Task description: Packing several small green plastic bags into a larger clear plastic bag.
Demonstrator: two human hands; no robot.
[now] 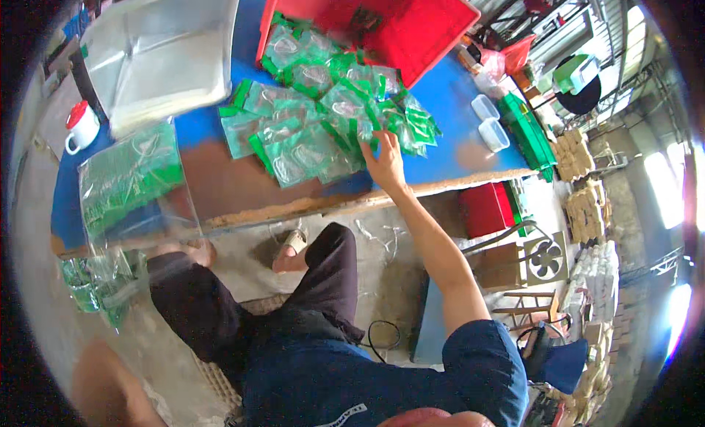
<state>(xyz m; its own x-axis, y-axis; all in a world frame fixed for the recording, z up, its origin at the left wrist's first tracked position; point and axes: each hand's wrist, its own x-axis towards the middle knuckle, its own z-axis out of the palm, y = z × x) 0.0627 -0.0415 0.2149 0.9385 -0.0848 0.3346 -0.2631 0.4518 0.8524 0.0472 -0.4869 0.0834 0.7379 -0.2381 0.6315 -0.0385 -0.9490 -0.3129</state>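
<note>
My right hand point(386, 163) reaches over the near right side of a heap of small clear plastic packets point(305, 152) with green bands. Its thumb and fingers close on the edge of one packet point(365, 130) in the heap. Clear, curved shapes show inside several packets. A bare part of my left arm point(110, 386), blurred, is at the lower left, and the hand itself is out of the picture. A large clear bag point(132, 181) with a green band lies at the table's left front and hangs past the edge.
Behind the heap a red crate point(433, 30) lies tipped on the blue table point(202, 129). A tray lined with clear film point(172, 60) stands at the back left, beside a white mug point(84, 129) with a red top. Small clear tubs point(493, 135) are at the right. More packets point(103, 287) show below the left edge.
</note>
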